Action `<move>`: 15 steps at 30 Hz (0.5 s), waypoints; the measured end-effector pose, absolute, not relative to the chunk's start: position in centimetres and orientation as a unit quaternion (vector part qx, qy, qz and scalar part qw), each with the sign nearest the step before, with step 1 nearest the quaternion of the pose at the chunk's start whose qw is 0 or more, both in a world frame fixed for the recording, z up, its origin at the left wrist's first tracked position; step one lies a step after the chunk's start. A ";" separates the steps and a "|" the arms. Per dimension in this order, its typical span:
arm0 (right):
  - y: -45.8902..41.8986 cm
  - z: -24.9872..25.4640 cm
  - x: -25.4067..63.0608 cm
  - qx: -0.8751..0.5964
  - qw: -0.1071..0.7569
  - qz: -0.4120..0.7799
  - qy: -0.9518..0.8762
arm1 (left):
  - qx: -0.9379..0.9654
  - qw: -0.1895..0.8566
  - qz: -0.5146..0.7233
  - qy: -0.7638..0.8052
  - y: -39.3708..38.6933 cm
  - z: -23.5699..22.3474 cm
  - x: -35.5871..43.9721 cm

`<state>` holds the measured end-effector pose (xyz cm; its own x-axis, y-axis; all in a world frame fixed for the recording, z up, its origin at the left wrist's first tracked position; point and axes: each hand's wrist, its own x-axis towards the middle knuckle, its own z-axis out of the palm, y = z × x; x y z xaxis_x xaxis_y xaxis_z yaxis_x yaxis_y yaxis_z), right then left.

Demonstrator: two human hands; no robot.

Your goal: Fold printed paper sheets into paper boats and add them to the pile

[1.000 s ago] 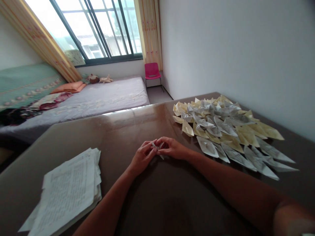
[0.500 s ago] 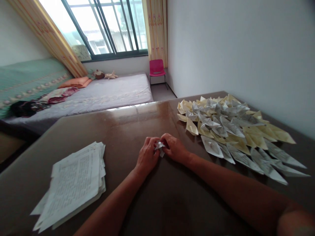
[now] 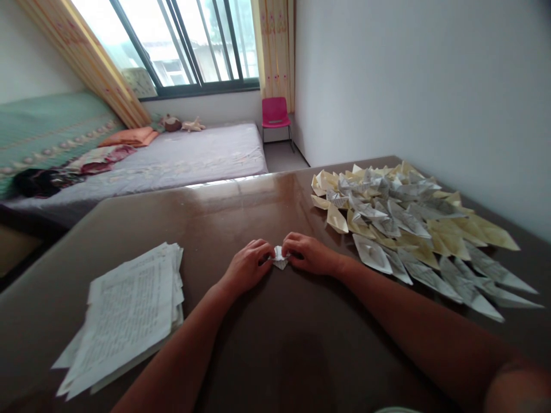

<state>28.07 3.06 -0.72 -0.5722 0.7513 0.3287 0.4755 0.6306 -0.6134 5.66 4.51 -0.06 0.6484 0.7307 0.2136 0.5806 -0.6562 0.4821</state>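
Between my two hands, just above or on the brown table, is a small folded piece of white paper (image 3: 280,259) with its lower end pointed toward me. My left hand (image 3: 252,261) pinches its left side with thumb and fingers. The right side is pinched by my right hand (image 3: 310,254). To the right lie many folded paper boats (image 3: 372,258), some white with writing and some yellowish, in overlapping rows. A stack of written paper sheets (image 3: 124,312) lies to the left of my left forearm.
The glossy brown table (image 3: 241,215) reaches toward a bed (image 3: 215,150) with bedding and soft toys. A pink chair (image 3: 276,112) stands near the window. A white wall (image 3: 422,74) runs along the right. Part of a pale rim (image 3: 396,409) shows at the bottom edge.
My hands have moved slightly apart, the left one outward to the left. The folded paper between them now looks flatter and wider, its lower point turned toward me. The view has tilted down slightly.
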 end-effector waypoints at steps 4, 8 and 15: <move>3.4 -0.3 28.8 -0.332 0.272 0.246 -0.869 | 0.914 0.179 0.183 0.314 4.8 0.4 5.0; 3.4 0.0 29.1 -0.317 0.251 0.210 -0.890 | 0.932 0.174 0.184 0.261 4.7 0.8 5.0; 3.1 -0.8 28.0 -0.390 0.249 0.146 -0.874 | 0.938 0.161 0.168 0.256 4.2 1.0 5.3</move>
